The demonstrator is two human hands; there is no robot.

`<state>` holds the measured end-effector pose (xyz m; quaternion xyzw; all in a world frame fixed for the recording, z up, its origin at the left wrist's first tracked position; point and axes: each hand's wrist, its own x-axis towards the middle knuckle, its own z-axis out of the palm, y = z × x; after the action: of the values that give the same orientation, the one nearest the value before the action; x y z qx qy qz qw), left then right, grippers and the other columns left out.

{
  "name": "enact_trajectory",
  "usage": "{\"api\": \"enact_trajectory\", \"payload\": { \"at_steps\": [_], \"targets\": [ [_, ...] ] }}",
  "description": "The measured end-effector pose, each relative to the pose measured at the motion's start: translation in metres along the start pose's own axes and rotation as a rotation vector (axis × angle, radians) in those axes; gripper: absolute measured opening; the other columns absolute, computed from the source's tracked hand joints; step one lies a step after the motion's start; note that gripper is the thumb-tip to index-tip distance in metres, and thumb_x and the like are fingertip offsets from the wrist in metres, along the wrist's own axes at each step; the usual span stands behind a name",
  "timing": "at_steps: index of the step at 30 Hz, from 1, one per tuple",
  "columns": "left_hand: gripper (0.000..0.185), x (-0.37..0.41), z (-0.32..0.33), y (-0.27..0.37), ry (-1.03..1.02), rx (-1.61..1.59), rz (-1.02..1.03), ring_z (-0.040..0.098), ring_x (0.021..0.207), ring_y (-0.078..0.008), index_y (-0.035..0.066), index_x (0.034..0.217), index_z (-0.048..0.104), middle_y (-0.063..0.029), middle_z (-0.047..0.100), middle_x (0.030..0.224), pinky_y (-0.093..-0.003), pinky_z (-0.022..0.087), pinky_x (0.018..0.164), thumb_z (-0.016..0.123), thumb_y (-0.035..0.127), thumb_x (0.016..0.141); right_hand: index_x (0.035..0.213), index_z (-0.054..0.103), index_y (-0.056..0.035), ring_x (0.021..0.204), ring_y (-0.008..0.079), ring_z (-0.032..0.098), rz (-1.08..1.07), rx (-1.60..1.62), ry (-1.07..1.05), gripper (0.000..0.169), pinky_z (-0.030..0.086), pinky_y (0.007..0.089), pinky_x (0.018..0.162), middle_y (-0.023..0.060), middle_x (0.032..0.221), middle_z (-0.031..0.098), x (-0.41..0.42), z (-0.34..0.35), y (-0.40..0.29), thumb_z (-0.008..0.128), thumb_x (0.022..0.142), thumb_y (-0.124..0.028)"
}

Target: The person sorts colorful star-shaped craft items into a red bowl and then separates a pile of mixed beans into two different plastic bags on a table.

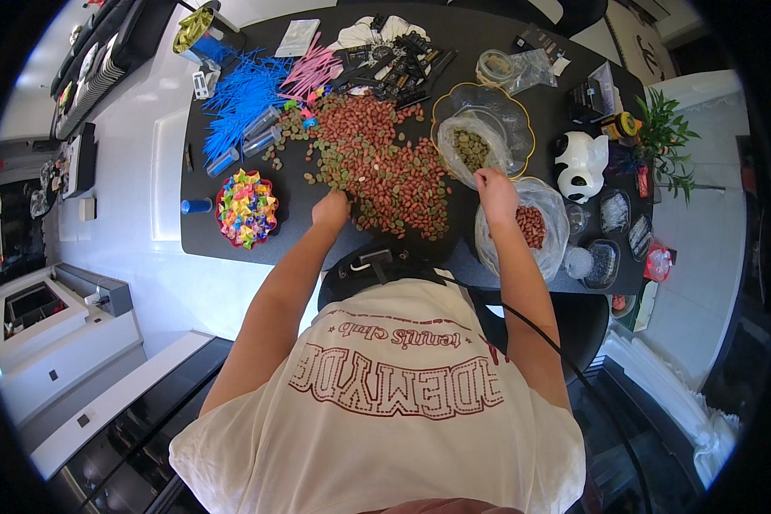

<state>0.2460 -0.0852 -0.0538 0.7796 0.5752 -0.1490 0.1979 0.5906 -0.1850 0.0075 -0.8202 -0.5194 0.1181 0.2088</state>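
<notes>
A mixed heap of reddish peanuts [366,122] and flat green beans [329,168] is spread over the dark table [295,212]. My left hand [332,209] is at the heap's near left edge, fingers curled; whether it holds a bean is hidden. My right hand [496,193] is at the near edge of a clear plastic bag [450,138] with green beans inside, set in a gold-rimmed glass bowl [532,122]. Its fingertips are pinched together, and anything between them is too small to see. Below that wrist, a second lined bowl [556,238] holds peanuts [531,226].
Left of the heap lie blue sticks [244,90], clear tubes [260,138] and a red bowl of colourful folded stars [247,209]. Pink sticks [311,64] and black packets [398,64] lie behind. A panda figure [579,167] and plastic containers [601,263] stand right.
</notes>
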Motion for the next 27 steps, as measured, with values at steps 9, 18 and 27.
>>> {"api": "enact_trajectory", "payload": {
  "at_steps": [9,18,27],
  "targets": [
    [0.017,-0.021,-0.057,0.072,0.224,-0.217,0.391,0.063,0.076,-0.0305,0.007,0.085,0.062,-0.0110,0.063,0.086,-0.0410,0.052,0.066,0.063,0.023,0.080,0.094,0.068,-0.0114,0.079,0.0280,0.062,-0.243,0.194,-0.093,0.017,0.050,0.0367,0.065,0.0058,0.091,0.063,-0.014,-0.006,-0.050,0.060,0.086,-0.025],
    [0.017,-0.037,-0.087,0.120,0.254,-0.181,0.534,0.063,0.077,-0.0291,0.010,0.089,0.059,-0.0086,0.061,0.084,-0.0409,0.051,0.062,0.064,0.022,0.079,0.097,0.066,-0.0134,0.074,0.0263,0.062,-0.394,0.220,-0.177,0.016,0.050,0.0345,0.062,0.0035,0.087,0.061,-0.031,-0.003,-0.085,0.063,0.083,-0.020],
    [0.018,-0.037,-0.085,0.119,0.234,-0.259,0.554,0.063,0.078,-0.0287,0.010,0.093,0.059,-0.0081,0.062,0.089,-0.0402,0.051,0.064,0.064,0.022,0.080,0.092,0.067,-0.0131,0.077,0.0268,0.062,-0.349,0.223,-0.191,0.014,0.050,0.0362,0.065,0.0042,0.088,0.062,-0.025,-0.005,-0.077,0.060,0.085,-0.023]
  ]
}}
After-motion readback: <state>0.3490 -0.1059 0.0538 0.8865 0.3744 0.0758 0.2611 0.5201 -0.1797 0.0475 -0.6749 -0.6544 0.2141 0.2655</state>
